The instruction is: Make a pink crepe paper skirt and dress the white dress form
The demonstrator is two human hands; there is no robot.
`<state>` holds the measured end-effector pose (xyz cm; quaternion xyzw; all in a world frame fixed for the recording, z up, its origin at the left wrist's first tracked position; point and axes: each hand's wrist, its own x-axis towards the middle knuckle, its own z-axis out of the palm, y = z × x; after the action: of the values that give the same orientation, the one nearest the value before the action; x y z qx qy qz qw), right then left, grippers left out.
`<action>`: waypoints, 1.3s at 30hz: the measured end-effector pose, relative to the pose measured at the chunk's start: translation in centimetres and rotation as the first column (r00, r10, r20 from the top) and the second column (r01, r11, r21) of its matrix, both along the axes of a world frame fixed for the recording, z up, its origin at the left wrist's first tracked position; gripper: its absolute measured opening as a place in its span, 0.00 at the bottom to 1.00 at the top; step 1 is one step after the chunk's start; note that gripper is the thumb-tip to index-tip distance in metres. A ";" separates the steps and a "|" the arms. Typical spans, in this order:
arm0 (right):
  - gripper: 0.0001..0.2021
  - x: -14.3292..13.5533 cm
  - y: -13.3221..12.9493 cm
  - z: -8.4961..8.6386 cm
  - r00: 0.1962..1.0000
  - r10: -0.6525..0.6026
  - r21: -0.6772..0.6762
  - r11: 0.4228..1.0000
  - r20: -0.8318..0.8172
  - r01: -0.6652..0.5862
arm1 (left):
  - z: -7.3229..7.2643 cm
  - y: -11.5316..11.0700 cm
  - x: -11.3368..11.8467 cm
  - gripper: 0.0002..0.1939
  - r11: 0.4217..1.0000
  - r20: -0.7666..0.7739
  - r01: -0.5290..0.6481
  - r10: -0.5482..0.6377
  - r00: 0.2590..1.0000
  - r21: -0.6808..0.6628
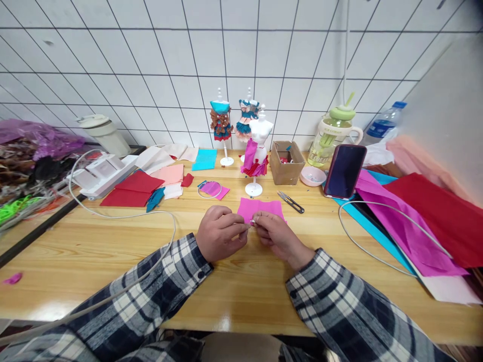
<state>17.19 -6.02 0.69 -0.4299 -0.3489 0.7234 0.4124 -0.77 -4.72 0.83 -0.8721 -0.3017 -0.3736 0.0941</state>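
My left hand (222,233) and my right hand (278,236) meet over the table, fingertips pinched close together. A tiny pale thing shows at the right fingertips, too small to name; what the left fingers pinch is hidden. Just behind the hands lies a magenta piece of crepe paper or cloth (269,205), partly covered by them. A small white dress form (261,131) stands beyond it, draped in magenta and red. Thread snips (290,201) rest to the right of the magenta piece.
Two dressed mini forms (221,120) (248,118) stand at the wall beside a cardboard box (287,163). A phone (344,171), a pink dish (313,176) and coloured sheets (403,221) lie right. Red pieces (132,189) and a power strip (107,176) sit left; a cable (128,215) crosses my left sleeve.
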 end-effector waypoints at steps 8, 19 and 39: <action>0.15 0.7 0.5 0.1 0.979 -0.185 0.088 0.977 -0.082 0.192 | 0.5 -0.2 0.4 0.07 0.994 0.127 0.084 -0.076 0.989 -0.066; 0.11 7.3 11.2 5.4 0.662 -0.695 0.729 0.603 0.280 0.324 | -1.2 2.4 -0.9 0.10 0.921 0.298 0.111 0.006 0.954 -0.374; 0.12 0.8 4.6 0.5 0.608 -0.694 0.826 0.554 0.386 0.108 | -1.5 2.5 -1.1 0.10 0.914 0.315 0.029 0.110 0.943 -0.405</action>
<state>18.00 -1.46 1.18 -0.5311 -0.6131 0.1802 0.5564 -1.86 -2.19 -0.71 -0.7908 -0.4019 -0.4422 -0.1322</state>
